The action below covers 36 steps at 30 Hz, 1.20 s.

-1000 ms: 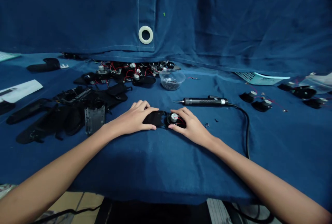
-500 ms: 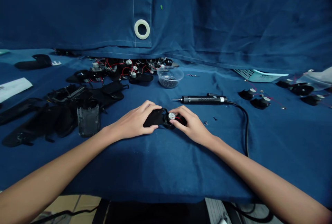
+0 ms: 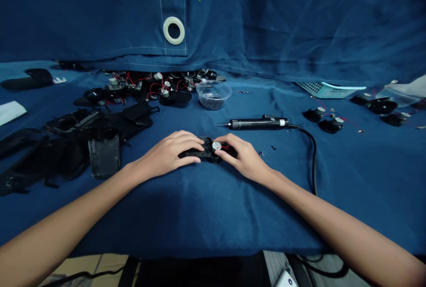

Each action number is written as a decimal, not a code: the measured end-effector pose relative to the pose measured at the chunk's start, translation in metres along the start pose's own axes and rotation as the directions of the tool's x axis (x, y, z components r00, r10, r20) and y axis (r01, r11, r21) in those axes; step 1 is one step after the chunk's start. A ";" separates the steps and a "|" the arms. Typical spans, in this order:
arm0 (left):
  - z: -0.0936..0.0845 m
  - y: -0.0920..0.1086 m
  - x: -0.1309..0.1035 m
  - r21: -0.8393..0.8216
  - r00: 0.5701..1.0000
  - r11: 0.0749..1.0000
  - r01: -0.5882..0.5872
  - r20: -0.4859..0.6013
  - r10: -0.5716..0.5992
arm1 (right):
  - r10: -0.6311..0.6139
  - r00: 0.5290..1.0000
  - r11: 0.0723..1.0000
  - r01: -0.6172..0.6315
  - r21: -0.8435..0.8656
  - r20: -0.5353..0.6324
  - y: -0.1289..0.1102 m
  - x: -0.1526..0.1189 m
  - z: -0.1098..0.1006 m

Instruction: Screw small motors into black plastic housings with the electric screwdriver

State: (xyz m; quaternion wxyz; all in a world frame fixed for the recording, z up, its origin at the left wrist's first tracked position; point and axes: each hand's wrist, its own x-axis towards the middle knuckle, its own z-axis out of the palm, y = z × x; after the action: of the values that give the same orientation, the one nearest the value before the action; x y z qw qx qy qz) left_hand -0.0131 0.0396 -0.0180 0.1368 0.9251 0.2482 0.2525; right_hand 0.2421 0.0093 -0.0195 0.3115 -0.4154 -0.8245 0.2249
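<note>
A black plastic housing lies on the blue cloth between both hands, its ribbed inside facing up. My left hand is closed around its left part, fingers over the top and thumb along the near edge. At its right part sits a round silvery motor with red wires. My right hand grips the motor between thumb and forefinger. Beyond the hands lies a black electric screwdriver, tip pointing left. A clear bowl of small dark screws stands behind it.
Black shells are heaped at the left. Wired motor parts pile up under the hanging blue cloth. At the right are a light-blue basket and more motor parts. The screwdriver's cable curves towards the near edge.
The housing's left part now shows its ribbed inside instead of a plain dark surface. My left fingers have come down lower over it. The whole view has shifted slightly.
</note>
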 end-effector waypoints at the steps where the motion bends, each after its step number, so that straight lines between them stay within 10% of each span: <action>1: 0.001 -0.001 0.000 -0.002 1.000 1.000 -0.008 -0.008 0.008 | 0.002 1.000 1.000 -0.002 0.002 -0.001 0.000 0.000 0.000; 24: 0.001 0.004 0.001 0.179 0.988 0.972 -0.153 0.032 0.149 | 0.043 0.999 0.998 -0.042 0.047 -0.019 0.004 0.001 0.002; 36: 0.008 -0.005 -0.001 0.011 0.995 0.995 -0.099 -0.031 0.099 | -0.014 1.000 1.000 0.014 0.004 -0.003 0.009 0.005 0.001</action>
State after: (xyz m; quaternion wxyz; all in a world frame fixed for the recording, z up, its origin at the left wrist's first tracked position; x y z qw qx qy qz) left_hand -0.0114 0.0426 -0.0274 0.1158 0.9329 0.2054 0.2722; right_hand 0.2445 0.0186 -0.0244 0.3152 -0.4091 -0.8265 0.2238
